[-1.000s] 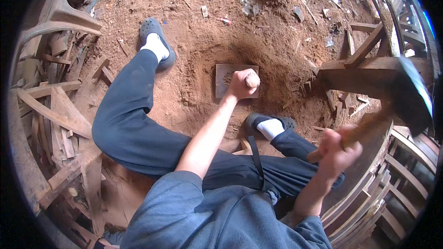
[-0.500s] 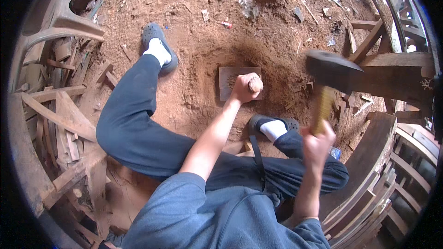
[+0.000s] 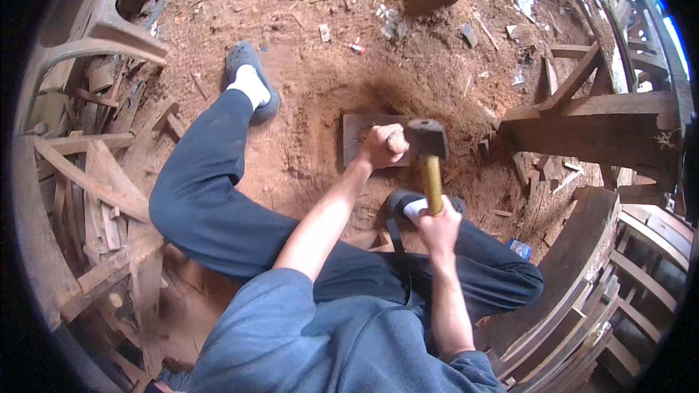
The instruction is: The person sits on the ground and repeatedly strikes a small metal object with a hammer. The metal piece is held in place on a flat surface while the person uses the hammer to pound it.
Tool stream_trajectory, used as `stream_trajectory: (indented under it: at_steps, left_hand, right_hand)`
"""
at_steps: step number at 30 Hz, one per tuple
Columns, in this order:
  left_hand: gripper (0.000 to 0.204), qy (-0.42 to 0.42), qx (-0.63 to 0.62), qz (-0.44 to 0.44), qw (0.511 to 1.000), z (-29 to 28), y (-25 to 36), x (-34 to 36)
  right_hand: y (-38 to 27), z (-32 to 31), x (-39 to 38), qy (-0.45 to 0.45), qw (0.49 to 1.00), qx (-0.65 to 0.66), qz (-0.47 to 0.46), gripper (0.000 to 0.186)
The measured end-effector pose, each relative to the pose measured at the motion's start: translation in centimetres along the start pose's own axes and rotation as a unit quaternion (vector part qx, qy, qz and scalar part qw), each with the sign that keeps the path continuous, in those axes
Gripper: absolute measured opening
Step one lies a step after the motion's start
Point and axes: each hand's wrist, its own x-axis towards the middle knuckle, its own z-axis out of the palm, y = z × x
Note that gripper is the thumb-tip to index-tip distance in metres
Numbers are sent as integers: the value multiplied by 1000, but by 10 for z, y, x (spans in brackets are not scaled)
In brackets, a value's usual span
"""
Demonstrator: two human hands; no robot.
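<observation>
The left hand (image 3: 380,147) is closed around an upright wooden handle (image 3: 397,143), whose pale round end shows above the fist; what lies below the grip is hidden. The right hand (image 3: 440,227) is wrapped around the yellow shaft of a hammer (image 3: 432,175), whose dark head (image 3: 429,138) is just beside the handle's end; whether they touch, I cannot tell. Beneath the left hand, a flat brown board (image 3: 354,131) lies in a hollow in the sawdust (image 3: 306,94), between the two clogs.

The likeliest trouble is a blow landing off the handle's end: so little wood stands clear of the fist that a slightly skewed swing could catch the knuckles or thumb. A slanting hit could also tip the handle, or shift the board, which shows no clamp and seems to rest only on loose sawdust. A missed stroke could come down near the right clog (image 3: 400,200), close to the board, and a loose right grip could let the hammer twist.

Half a second ago the hammer is raised out to the right, toward the beam (image 3: 590,135); now it is down beside the handle, and the right hand is farther left. The left hand keeps its grip.
</observation>
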Motion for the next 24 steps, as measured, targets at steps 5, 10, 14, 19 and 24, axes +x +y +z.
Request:
stream_trajectory:
  at_steps: [5,10,14,19,24]
  left_hand:
    - [13,-67,-8,-59,996,-6,7,1]
    - [25,-142,-2,-98,985,-24,6,-3]
    - [22,-105,-13,-72,992,-15,10,-10]
    - [14,-45,11,23,999,7,15,-22]
    - [15,-41,43,31,998,22,9,-29]
  right_hand:
    - [6,-46,-5,-69,997,6,39,21]
    - [11,-50,-16,-94,984,122,90,25]
    - [19,-53,-15,-96,971,165,142,24]
    - [27,-58,-9,-82,960,194,183,17]
    - [35,-64,-8,-62,955,204,208,10]
